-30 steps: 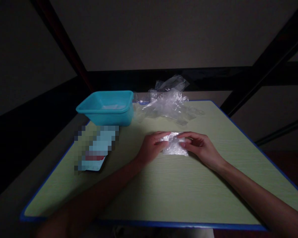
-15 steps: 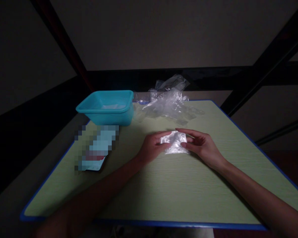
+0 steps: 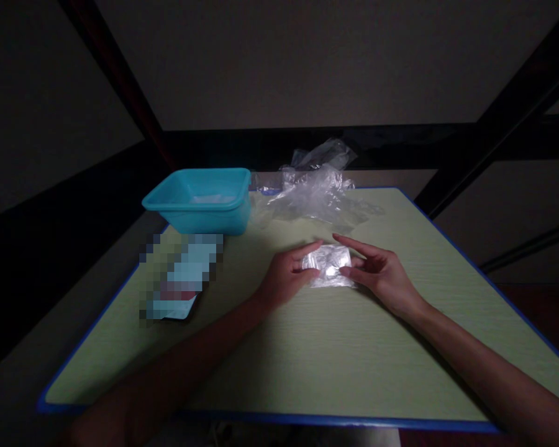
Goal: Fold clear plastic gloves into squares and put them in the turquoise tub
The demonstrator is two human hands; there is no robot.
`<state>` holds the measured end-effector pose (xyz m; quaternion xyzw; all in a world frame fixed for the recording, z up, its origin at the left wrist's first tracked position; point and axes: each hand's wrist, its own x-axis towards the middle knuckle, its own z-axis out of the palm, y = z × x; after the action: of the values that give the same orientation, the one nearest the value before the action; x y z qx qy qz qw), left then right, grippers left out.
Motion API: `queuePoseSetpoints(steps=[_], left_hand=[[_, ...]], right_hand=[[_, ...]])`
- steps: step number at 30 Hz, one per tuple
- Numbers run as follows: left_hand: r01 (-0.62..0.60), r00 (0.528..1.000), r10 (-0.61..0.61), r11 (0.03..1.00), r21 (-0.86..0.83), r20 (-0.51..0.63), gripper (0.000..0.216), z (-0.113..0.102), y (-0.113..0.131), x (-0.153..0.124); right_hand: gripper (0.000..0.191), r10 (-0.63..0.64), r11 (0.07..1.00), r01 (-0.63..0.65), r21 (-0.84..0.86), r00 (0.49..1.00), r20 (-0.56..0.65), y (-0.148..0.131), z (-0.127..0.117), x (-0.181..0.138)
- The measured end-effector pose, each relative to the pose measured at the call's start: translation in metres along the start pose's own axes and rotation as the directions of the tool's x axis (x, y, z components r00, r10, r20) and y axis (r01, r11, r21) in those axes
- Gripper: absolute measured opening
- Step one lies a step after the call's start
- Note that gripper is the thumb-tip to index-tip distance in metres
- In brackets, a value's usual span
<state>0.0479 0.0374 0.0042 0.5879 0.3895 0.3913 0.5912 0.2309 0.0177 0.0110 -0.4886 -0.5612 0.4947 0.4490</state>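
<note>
A small folded piece of clear plastic film (image 3: pixel 330 266) rests on the pale green table (image 3: pixel 307 347), held between both hands. My left hand (image 3: pixel 286 275) pinches its left edge with thumb and fingers. My right hand (image 3: pixel 381 273) grips the right edge, its index finger stretched over the top of the film. Both forearms reach in from the near edge of the table.
A teal plastic basin (image 3: pixel 200 200) stands at the table's back left with something pale inside. A heap of loose clear plastic gloves or bags (image 3: pixel 314 189) lies at the back edge. A blurred flat object (image 3: pixel 179 276) lies left of my hands. Dark beams cross behind.
The folded film has been pressed tighter and lifted slightly off the table. My right fingers have moved from lying over it to gripping its right side.
</note>
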Motion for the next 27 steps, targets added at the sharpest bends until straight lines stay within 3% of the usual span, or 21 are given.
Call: queuePoseSetpoints(steps=[6,12,27], left_hand=[[-0.009,1.000,0.009,1.000,-0.013,-0.003,0.061,-0.0007,-0.0007,-0.0003],[-0.003,0.999,0.003,1.000,-0.001,0.042,0.061,-0.0007,-0.0018,-0.0001],[-0.017,0.998,0.018,1.000,-0.018,0.055,0.068,0.0004,-0.0015,-0.0009]], right_hand=[[0.045,-0.049,0.998,0.048,0.046,0.999,0.012,0.0008,-0.0019,0.0006],[0.033,-0.004,0.994,-0.010,0.112,0.992,0.125,0.0043,-0.0044,0.0021],[0.052,-0.049,0.998,0.044,0.039,0.986,0.160,-0.0038,-0.0069,-0.0001]])
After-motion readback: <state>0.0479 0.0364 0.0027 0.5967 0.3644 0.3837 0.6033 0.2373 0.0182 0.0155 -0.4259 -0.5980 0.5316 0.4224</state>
